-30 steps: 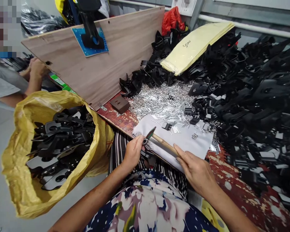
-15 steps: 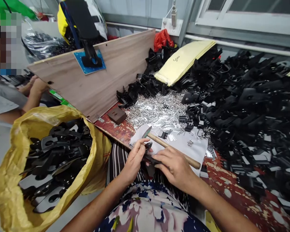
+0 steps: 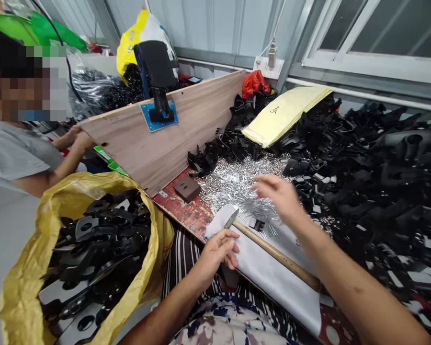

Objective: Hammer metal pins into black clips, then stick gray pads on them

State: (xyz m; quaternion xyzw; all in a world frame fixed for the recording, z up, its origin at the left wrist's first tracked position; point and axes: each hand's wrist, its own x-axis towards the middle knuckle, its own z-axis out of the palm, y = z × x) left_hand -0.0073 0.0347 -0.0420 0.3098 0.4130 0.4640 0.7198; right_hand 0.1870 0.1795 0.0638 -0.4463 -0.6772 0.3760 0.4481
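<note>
Head view: the person's left hand sits at the near edge of the worn red surface, its fingers curled shut around a small black part that pokes out below the palm, over the striped cloth on the lap. The right hand is blurred and hangs above a pile of thin silver metal pins, fingers spread apart and holding nothing. Between the two hands, a wooden-handled hammer lies slanted across a white cloth, its metal head just beside the left hand's fingertips and touched by neither hand. A small brown block lies near the pins, in front of a leaning plywood board. A big heap of black plastic parts covers the right side of the surface, with a pale yellow paper envelope lying on top of it. At the left, an open yellow sack holds more black parts. Behind it a co-worker's hand rests at the far side of the board.
</note>
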